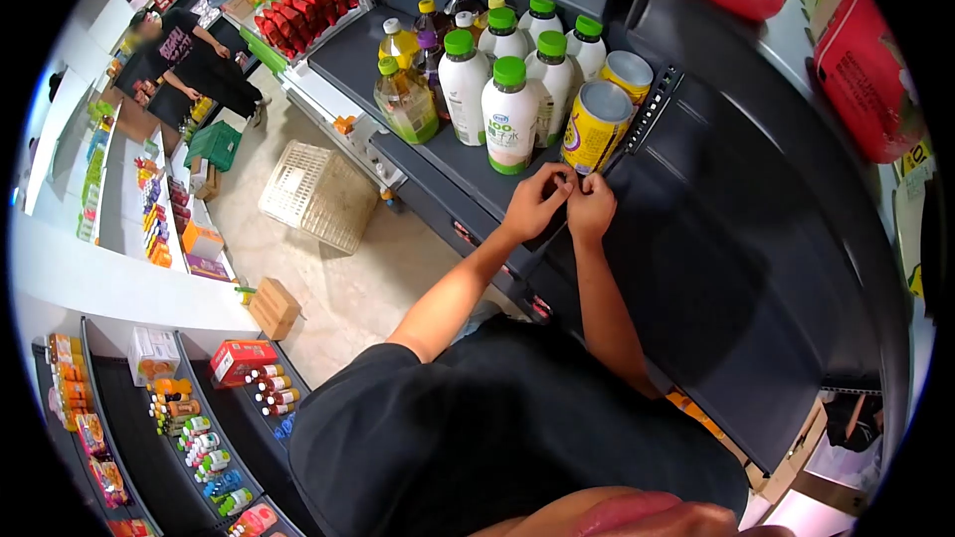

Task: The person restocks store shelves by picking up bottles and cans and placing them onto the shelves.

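Observation:
My left hand [538, 201] and my right hand [592, 207] meet just in front of a yellow can [595, 127]. On both, thumb and fingertips are pinched together; whatever is between them, if anything, is too small to make out. The can stands upright on the dark shelf [716, 239], with a second yellow can [629, 72] behind it. Left of the cans is a white bottle with a green cap [508, 117], in a group of several like it. A clear bottle with a green label [406, 104] and dark, purple-capped bottles [428, 55] stand farther left.
A black slotted strip [654, 109] runs beside the cans. On the floor are a cream plastic basket [316, 197], a green crate [212, 147] and a cardboard box [274, 308]. A person in black [199, 65] stands at upper left. Stocked shelves [199, 418] line the lower left.

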The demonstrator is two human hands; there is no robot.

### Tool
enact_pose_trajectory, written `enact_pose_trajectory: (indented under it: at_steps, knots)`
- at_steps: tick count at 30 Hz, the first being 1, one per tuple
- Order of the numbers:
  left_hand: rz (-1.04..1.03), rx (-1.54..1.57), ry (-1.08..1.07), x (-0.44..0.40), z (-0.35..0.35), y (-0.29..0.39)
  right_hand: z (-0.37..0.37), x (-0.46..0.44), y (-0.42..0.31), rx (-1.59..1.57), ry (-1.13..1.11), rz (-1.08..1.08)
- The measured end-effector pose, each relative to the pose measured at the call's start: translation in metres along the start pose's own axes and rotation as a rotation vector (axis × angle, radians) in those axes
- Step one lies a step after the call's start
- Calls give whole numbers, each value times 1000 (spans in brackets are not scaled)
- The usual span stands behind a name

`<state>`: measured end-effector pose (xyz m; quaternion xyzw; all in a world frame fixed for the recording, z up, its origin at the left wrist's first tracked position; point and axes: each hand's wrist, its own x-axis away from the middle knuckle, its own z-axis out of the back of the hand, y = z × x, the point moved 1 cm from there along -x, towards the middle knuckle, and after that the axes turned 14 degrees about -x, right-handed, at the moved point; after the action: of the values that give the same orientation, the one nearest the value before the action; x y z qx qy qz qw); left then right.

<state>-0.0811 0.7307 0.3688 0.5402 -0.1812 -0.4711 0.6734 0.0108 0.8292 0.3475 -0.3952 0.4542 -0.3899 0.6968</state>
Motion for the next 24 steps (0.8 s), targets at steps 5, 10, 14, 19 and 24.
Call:
enact_pose_trajectory:
  at_steps: [5,10,14,19,24]
  knots:
    - [-66,-130,18,2,0,9,2,6,-12,-195,3,66]
    - [-113,-208,0,2,-3,11,6,8,-16,-205,-29,84]
    - [-118,-324,-4,2,-5,12,4,6,-3,-218,-55,139]
    - [-88,-342,-26,3,-6,14,12,7,-15,-213,-97,159]
    - [-76,-381,-46,3,-7,14,11,5,-7,-177,-114,181]
